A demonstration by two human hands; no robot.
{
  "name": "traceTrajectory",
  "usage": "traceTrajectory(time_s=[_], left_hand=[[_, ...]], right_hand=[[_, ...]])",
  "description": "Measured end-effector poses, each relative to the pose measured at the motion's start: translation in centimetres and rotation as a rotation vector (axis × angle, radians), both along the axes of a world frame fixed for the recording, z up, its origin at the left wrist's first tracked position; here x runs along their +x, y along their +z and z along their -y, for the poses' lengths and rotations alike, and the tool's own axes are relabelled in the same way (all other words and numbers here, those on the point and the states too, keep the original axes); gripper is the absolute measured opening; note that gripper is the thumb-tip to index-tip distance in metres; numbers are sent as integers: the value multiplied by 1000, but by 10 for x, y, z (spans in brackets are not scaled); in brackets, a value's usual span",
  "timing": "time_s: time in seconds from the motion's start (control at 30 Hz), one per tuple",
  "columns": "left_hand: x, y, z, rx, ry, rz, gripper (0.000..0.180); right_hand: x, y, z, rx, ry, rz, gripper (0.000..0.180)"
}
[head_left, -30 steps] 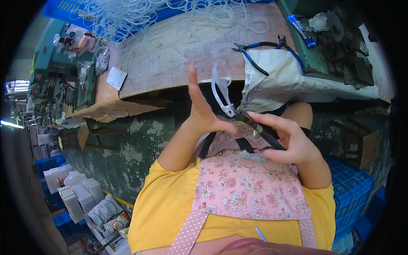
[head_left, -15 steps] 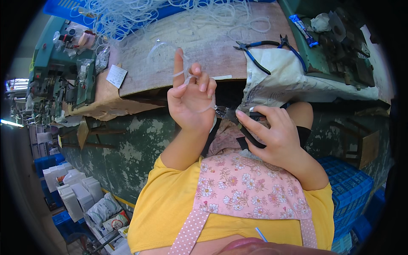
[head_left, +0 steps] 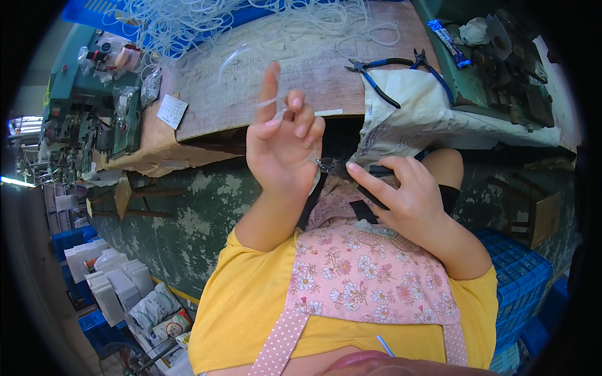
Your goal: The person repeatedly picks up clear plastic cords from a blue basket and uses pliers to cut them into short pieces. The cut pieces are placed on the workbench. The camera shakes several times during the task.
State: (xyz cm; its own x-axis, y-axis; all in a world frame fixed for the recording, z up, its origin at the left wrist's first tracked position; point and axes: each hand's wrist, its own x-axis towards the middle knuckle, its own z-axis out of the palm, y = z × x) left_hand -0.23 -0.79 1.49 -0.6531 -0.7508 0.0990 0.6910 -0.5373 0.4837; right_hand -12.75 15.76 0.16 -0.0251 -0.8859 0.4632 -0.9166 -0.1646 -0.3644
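My left hand (head_left: 282, 150) is raised palm up, with its index finger pointing up and the other fingers curled. A thin clear plastic tube (head_left: 269, 102) passes across that index finger and under the curled fingers; its far loop is blurred. Dark-handled pliers (head_left: 339, 167) are gripped in my right hand (head_left: 411, 194), the index finger stretched along them. Their jaws point left, at a small shiny metal piece (head_left: 322, 164) beside the heel of my left hand. Whether the jaws are closed on this piece is too small to tell.
A blue tray (head_left: 100, 15) overflowing with clear tubing (head_left: 188, 28) lies at the back of the worktable (head_left: 207, 100). Two blue-handled pliers (head_left: 385, 63) lie at right, partly on a white cloth sack (head_left: 401, 119). Green machines (head_left: 81, 119) flank the table.
The pliers' handles have come closer together as my right hand squeezes. The tube's upper loop swings, and my left fingers have shifted slightly.
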Motion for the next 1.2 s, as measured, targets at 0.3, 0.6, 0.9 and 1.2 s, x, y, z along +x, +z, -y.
traceTrajectory(time_s=[0.3, 0.6, 0.9, 1.2], left_hand=[[-8, 1, 16, 161, -310, 61, 68], [1, -26, 32, -521, -320, 464, 59], [-116, -43, 81, -1652, 118, 1092, 34], [-195, -84, 128, -1919, 448, 1463, 33]], right_hand=[[-21, 1, -2, -11, -10, 181, 75], [-8, -9, -5, 13, 31, 147, 70], [-1, -16, -8, 14, 68, 352, 68], [-9, -22, -21, 51, 46, 379, 70]])
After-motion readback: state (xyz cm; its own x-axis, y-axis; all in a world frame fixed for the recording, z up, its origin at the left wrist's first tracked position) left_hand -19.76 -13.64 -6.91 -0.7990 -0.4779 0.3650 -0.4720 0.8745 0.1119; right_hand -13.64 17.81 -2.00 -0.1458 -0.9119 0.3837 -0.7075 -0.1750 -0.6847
